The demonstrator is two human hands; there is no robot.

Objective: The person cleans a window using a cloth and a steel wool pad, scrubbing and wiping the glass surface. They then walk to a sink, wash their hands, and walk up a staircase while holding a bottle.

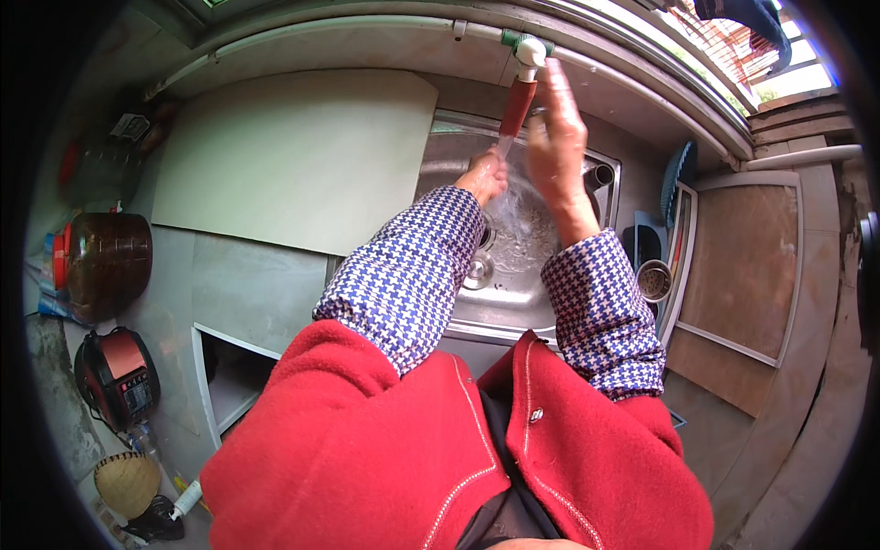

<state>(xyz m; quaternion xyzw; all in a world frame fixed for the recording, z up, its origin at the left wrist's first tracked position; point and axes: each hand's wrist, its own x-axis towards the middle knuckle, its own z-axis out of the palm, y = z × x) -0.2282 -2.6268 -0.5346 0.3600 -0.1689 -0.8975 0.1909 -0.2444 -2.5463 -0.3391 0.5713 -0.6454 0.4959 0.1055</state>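
Water runs from a red sleeve (518, 108) on a white plastic tap (531, 52) into a stainless steel sink (505, 302). At the sleeve's lower end, my left hand (487, 176) is wet in the stream, its fingers partly hidden. My right hand (560, 141) is raised just right of the sleeve, slightly blurred, with its index finger reaching up beside the tap and nothing visible in it. A round metal strainer (478, 269) lies in the sink below my left forearm. Both forearms wear checked sleeve covers.
A large pale board (295, 158) covers the counter left of the sink. Further left stand a dark-filled jar (110, 265) with a red lid and a red-black appliance (118, 378). Right of the sink are a perforated metal holder (654, 280) and a framed panel (742, 265).
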